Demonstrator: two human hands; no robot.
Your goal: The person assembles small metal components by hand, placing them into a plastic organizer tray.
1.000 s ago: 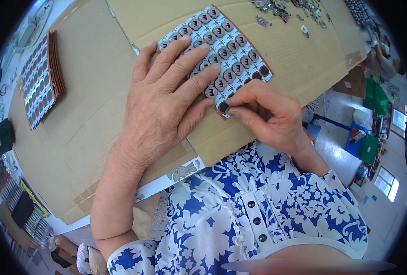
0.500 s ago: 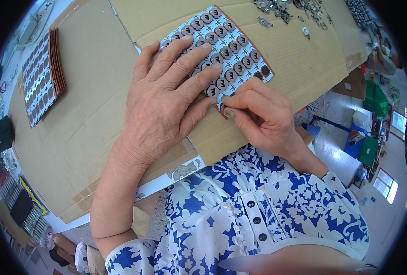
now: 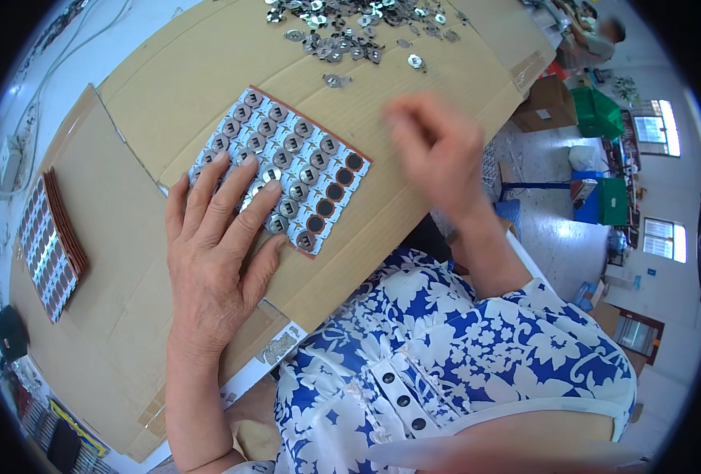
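Observation:
My left hand (image 3: 216, 253) lies with fingers spread on the left part of a circuit board panel (image 3: 303, 186), pressing it against the cardboard. Rows of round metal clips (image 3: 293, 143) cover most of this white and blue panel; my fingers hide part of it. Along its right edge runs a row of bare dark circles (image 3: 335, 192), with one metal clip (image 3: 306, 238) at the near end. My right hand (image 3: 441, 150) is in the air right of the panel, apart from it. Its fingers look bent but are blurred, and whether they hold anything cannot be seen.
Loose metal clips (image 3: 346, 43) lie in a heap beyond the panel, with a few strays (image 3: 416, 61) nearer. A stack of similar panels (image 3: 52, 249) stands at the left. Cardboard (image 3: 390, 213) covers the table. Boxes and green bins (image 3: 595, 110) stand on the right.
My right hand has left the panel's near corner and risen to the right. A clip now shows at that corner. The view has shifted, bringing more of the clip heap into sight.

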